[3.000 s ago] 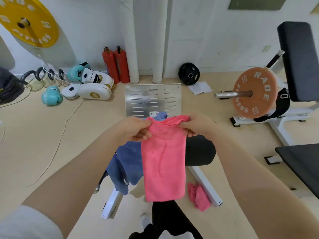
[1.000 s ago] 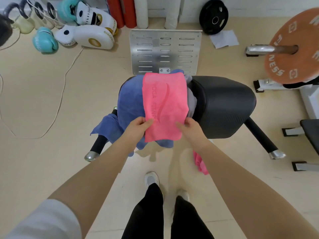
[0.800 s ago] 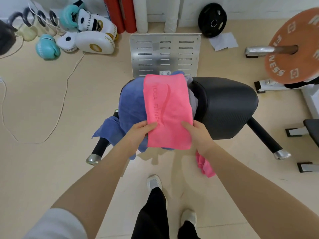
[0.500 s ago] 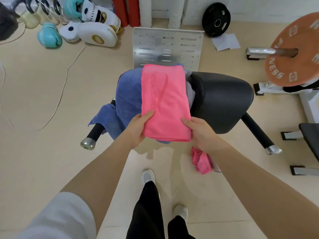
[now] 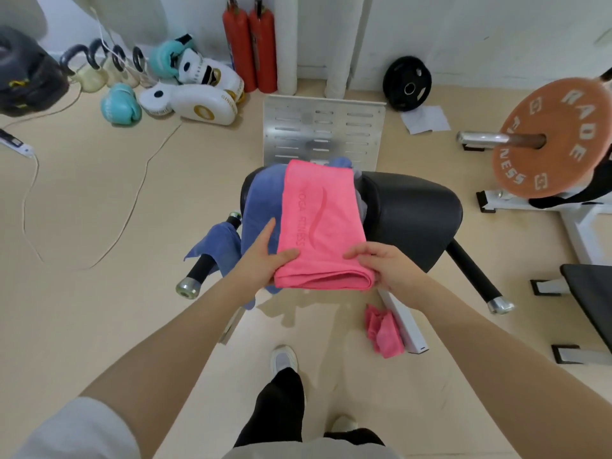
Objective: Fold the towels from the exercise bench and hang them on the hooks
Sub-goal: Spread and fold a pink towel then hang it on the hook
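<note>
A folded pink towel (image 5: 323, 223) lies on top of a blue towel (image 5: 261, 207) on the black exercise bench (image 5: 414, 213). My left hand (image 5: 265, 256) holds the pink towel's near left corner, thumb on top. Its near right corner, at the folded edge, is held by my right hand (image 5: 385, 265), fingers over the top. The blue towel hangs off the bench's left side. A second pink towel (image 5: 384, 329) lies crumpled on the floor beside the bench's white base. No hooks are in view.
A slotted metal plate (image 5: 324, 130) stands behind the bench. Boxing gloves and pads (image 5: 188, 94), kettlebells (image 5: 99, 67) and two red extinguishers (image 5: 251, 44) line the wall. An orange weight plate (image 5: 556, 137) on a bar is at the right. A cable (image 5: 132, 207) crosses the floor at left.
The pink towel hung from both hands; it now lies folded on the bench pile. My hands slid to its near corners, and the near edge now shows a thicker fold.
</note>
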A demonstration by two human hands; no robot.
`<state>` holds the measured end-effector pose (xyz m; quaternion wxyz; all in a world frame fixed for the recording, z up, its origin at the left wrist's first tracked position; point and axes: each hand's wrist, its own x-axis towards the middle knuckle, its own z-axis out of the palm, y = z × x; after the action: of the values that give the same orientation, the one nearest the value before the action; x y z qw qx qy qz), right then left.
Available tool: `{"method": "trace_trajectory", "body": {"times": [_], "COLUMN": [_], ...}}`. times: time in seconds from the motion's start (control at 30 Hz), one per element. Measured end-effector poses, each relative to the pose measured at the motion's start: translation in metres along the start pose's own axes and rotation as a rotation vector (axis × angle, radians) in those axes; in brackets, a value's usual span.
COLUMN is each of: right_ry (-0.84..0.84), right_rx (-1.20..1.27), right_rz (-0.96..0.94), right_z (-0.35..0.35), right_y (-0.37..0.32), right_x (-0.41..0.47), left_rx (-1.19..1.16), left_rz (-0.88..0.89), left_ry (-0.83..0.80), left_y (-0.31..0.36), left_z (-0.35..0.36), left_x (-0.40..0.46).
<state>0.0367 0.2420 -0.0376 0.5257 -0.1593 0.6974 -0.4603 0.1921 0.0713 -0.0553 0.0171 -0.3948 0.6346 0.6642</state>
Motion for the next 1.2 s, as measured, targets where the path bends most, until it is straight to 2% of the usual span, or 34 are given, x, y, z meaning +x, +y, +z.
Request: {"method": "trace_trajectory", "body": {"times": [0.1, 0.2, 0.27, 0.33, 0.4, 0.43, 0.53, 0.63, 0.77, 0.9, 1.0, 1.1, 1.2], "right_ry": [-0.049, -0.064, 0.057, 0.234, 0.371, 0.417, 0.390, 0.361, 0.443, 0.336, 0.303, 0.304, 0.283], "right_rx": [0.034, 0.012, -0.085, -0.363, -0.674, -0.703, -0.476, -0.215, -0.361, -0.424, -0.492, -0.410, -0.271], "right_rz": [0.067, -0.053, -0.121, -0.190, -0.254, -0.293, -0.312, -0.138, -0.031, 0.090, 0.084, 0.085, 0.149], "right_z": [-0.005, -0.004, -0.004, -0.007, -0.011, -0.013, -0.021, -0.023, -0.032, -0.043, -0.045, -0.043, -0.043], "right_y": [-0.022, -0.039, -0.044, -0.045, -0.051, -0.056, -0.067, -0.077, -0.069, -0.065, -0.068, -0.075, -0.080], "right_x": [0.004, 0.010, 0.020, 0.036, 0.049, 0.056, 0.080, 0.103, 0.139, 0.160, 0.165, 0.171, 0.176], "left_rx": [-0.215, -0.246, -0.186, -0.049, 0.075, 0.096, 0.119, 0.018, 0.064, 0.139, 0.353, 0.555, 0.559], "left_rz": [-0.044, 0.022, 0.127, 0.207, 0.179, 0.134, 0.051, 0.004, -0.054, -0.068, -0.026, -0.077, -0.178], "left_ry": [-0.127, -0.198, -0.252, -0.305, -0.273, -0.212, -0.010, 0.076, 0.097, 0.171, 0.255, 0.293, 0.163], "left_y": [0.018, 0.035, 0.046, 0.056, 0.062, 0.065, 0.079, 0.090, 0.087, 0.078, 0.079, 0.082, 0.092], "left_z": [-0.018, -0.032, -0.039, -0.042, -0.045, -0.044, -0.040, -0.032, -0.024, -0.024, -0.023, -0.023, -0.022], "left_x": [0.001, 0.009, 0.013, 0.021, 0.036, 0.045, 0.070, 0.096, 0.128, 0.147, 0.154, 0.164, 0.172]}}
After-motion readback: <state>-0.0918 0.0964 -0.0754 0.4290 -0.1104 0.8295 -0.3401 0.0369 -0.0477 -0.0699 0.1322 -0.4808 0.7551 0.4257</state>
